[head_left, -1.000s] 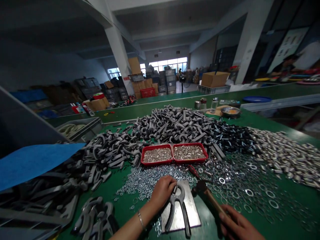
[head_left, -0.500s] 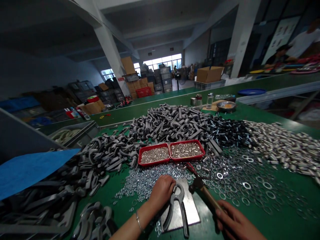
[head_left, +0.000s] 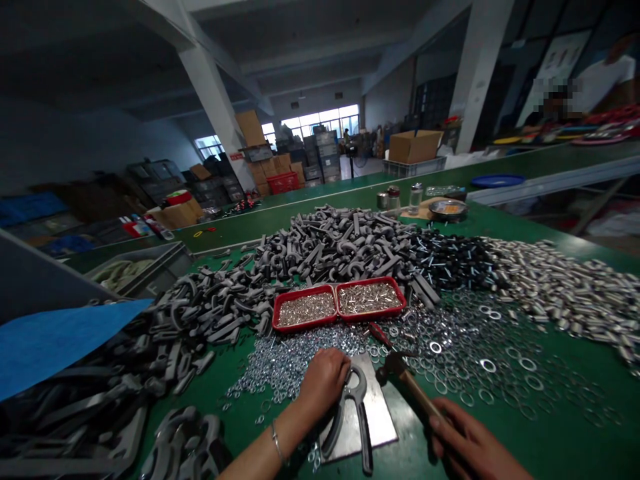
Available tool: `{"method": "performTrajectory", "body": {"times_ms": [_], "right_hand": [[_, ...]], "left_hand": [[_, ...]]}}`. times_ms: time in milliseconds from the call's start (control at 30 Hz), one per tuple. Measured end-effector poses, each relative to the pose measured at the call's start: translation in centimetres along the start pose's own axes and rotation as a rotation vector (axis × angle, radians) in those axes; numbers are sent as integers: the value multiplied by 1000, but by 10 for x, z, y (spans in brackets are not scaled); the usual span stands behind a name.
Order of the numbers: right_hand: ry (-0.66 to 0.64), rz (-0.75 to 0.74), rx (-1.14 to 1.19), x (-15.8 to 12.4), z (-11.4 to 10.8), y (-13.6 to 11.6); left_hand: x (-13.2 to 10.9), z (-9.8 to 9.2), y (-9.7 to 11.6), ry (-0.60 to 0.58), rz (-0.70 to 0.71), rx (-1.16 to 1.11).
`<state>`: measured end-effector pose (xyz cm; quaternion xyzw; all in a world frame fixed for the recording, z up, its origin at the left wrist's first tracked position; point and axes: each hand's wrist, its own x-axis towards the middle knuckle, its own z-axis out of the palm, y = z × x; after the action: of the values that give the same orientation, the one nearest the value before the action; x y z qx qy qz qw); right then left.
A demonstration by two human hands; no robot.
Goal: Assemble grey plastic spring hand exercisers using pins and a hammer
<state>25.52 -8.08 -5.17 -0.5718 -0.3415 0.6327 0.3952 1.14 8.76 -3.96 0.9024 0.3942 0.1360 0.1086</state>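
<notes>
Left hand (head_left: pixel 324 381) closed, fingers curled over the looped head of a gray two-legged clamp casting (head_left: pixel 356 417), pinning it flat on a steel plate (head_left: pixel 383 427). Casting's long axis runs near to far: legs point back toward the wearer, loop at the far end under the fingertips. Right hand (head_left: pixel 470 443) wrapped shut around the wooden handle of a hammer (head_left: pixel 400 373) at the lower right. The handle slants up and to the left, so the hammer's head sits just right of the casting's loop, over the plate's far right corner. Whether the head rests on the bench or is held above it cannot be told. The head is apart from the casting, and the left hand is the nearer of the two to the loop. A few loose washers lie at the plate's near left edge. Just beyond the hands: a spread of small zinc washers (head_left: pixel 285 360), a red-handled tool (head_left: pixel 379 333), and larger flat rings (head_left: pixel 487 365) scattered to the right. Behind those, two red trays (head_left: pixel 336 293) of small bright fasteners, side by side and touching. Farther: a heap of gray castings (head_left: pixel 325 243), black bolts (head_left: pixel 450 260), and silver sleeves (head_left: pixel 565 287) to the right. Blue sheet (head_left: pixel 55 340) at left. Jars and a metal bowl (head_left: pixel 447 209) stand at the bench's far edge.
</notes>
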Motion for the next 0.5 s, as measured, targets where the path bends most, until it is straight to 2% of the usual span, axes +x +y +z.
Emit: {"method": "performTrajectory", "body": {"times_ms": [200,300,367,500], "right_hand": [[11,21,-6,-5,2,0],[33,17,-69,-7,0,-7],[35,-47,-213,-8,-3,-19],[-12,-264,-548,-9,-2,-64]], "left_hand": [[0,8,-5,-50,221,89],[1,7,-8,-26,195,93],[-4,2,-6,16,136,88],[-38,-6,9,111,65,25]]}}
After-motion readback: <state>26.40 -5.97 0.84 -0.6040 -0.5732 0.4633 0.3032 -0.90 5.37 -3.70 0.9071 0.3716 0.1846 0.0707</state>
